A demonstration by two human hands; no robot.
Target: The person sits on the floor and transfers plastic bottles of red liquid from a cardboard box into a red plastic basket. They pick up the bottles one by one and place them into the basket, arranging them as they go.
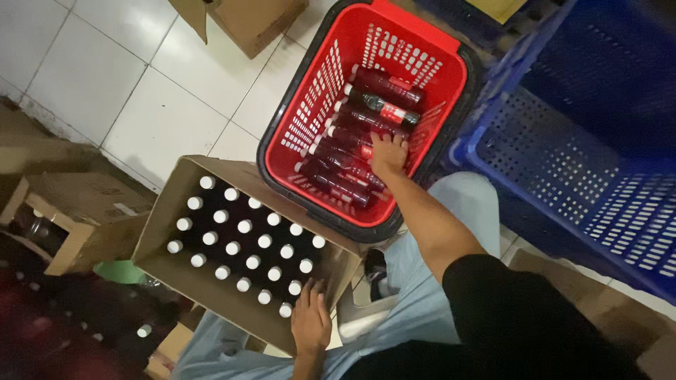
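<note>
We see the red basket (451,70) on the tiled floor (141,91), dark bottles (366,119) lying in a row inside. Right hand (389,153) is inside the basket, fingers spread flat on the bottles, clamped on nothing we can make out. Beside the basket's near-left corner: an open cardboard box (158,232) of upright white-capped bottles (243,246). Left hand (310,320) rests open on the box's near edge. Blue crate (563,162) just right of the basket.
</note>
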